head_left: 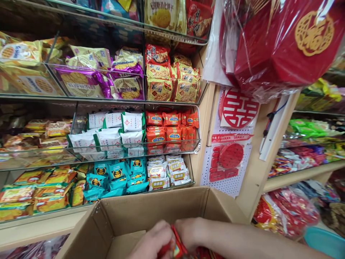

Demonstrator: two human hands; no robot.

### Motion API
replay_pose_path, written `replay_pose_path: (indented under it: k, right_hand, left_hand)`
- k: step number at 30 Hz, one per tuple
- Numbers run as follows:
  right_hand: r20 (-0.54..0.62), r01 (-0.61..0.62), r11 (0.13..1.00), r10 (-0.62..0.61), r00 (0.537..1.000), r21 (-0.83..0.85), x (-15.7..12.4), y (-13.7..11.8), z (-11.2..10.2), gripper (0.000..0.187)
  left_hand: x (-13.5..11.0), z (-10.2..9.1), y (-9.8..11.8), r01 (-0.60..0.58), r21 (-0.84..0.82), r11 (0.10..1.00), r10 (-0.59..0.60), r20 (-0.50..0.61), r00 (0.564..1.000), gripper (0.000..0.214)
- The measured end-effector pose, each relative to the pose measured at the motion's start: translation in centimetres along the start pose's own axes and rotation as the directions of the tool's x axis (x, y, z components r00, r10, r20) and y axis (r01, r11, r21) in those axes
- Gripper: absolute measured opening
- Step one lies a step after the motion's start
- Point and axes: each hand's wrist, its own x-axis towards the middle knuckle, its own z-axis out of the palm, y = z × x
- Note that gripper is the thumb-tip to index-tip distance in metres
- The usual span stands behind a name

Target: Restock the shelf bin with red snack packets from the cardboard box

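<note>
Both my hands are low in the picture, inside an open cardboard box [151, 207]. My left hand [152, 241] and my right hand [190, 232] are pressed together, fingers closed round a bunch of small red snack packets [178, 249]. More red packets show under my right forearm at the bottom edge. Straight above the box, a wire-fronted shelf compartment holds similar red and orange packets [172, 131]. The fingertips and most of the held packets are hidden below the picture's edge.
Wire shelves hold white-and-green packets [118, 135], teal packets [115, 176] and purple biscuit bags [81, 81]. A pegboard post carries red paper-cut decorations [238, 108]. Red gift boxes in plastic [283, 43] hang at the upper right. A teal basin [326, 242] sits at the lower right.
</note>
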Motion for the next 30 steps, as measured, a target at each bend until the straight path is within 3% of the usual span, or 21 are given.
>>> replay_pose_path:
  k: [2,4,5,7,9,12,15,19,23,27,30]
  right_hand:
    - [-0.162,0.05,0.989,-0.027,0.986,0.138,-1.2,1.1,-1.5,0.023]
    - [-0.36,0.178,0.937,-0.061,0.931,0.3,-1.9,2.5,-2.3,0.025]
    - [-0.441,0.264,0.879,-0.07,0.895,0.396,-2.1,3.2,-2.6,0.025]
    - [-0.542,0.43,0.677,-0.055,0.839,0.597,-2.5,4.2,-2.8,0.027]
    - [-0.58,0.533,0.44,-0.032,0.814,0.723,-2.9,4.5,-3.0,0.032]
    - [-0.601,0.588,0.222,-0.015,0.799,0.778,-3.4,4.0,-3.2,0.035]
    - [-0.602,0.594,0.164,0.003,0.798,0.788,-3.6,3.3,-3.2,0.034]
    - [-0.597,0.589,0.126,0.031,0.802,0.798,-3.6,2.9,-3.0,0.034]
    - [-0.664,0.658,0.088,0.061,0.745,0.748,-3.8,2.6,-2.9,0.033]
    - [-0.703,0.701,0.056,0.019,0.711,0.711,-3.8,1.8,-2.7,0.033]
    - [-0.773,0.771,0.083,0.14,0.619,0.632,-3.8,1.4,-2.8,0.025]
  left_hand:
    - [-0.4,-1.7,0.4,-0.038,0.089,0.995,0.055,-0.193,0.98,0.013]
    - [-0.8,-3.4,0.4,-0.016,0.146,0.989,0.067,-0.353,0.933,0.015]
    - [-0.9,-4.2,0.2,0.017,0.168,0.986,0.057,-0.424,0.904,0.014]
    - [-1.0,-5.4,-0.5,0.075,0.185,0.98,0.035,-0.527,0.849,0.008]
    - [-0.9,-6.0,-1.1,0.108,0.128,0.986,-0.018,-0.56,0.828,0.007]
    - [-0.8,-5.8,-1.2,0.121,-0.072,0.99,-0.14,-0.456,0.879,0.017]
    - [-0.6,-4.8,-0.5,0.121,-0.236,0.964,-0.193,-0.315,0.929,0.024]
    - [-0.4,-3.7,0.1,0.174,-0.395,0.902,-0.295,-0.272,0.916,0.024]
    - [-0.3,-3.5,-0.1,0.149,-0.592,0.792,-0.368,-0.267,0.891,0.031]
    - [-0.1,-3.4,-0.6,0.108,-0.597,0.795,-0.355,-0.314,0.881,0.032]
    - [0.1,-3.1,-0.7,0.109,-0.597,0.795,-0.349,-0.303,0.887,0.03]
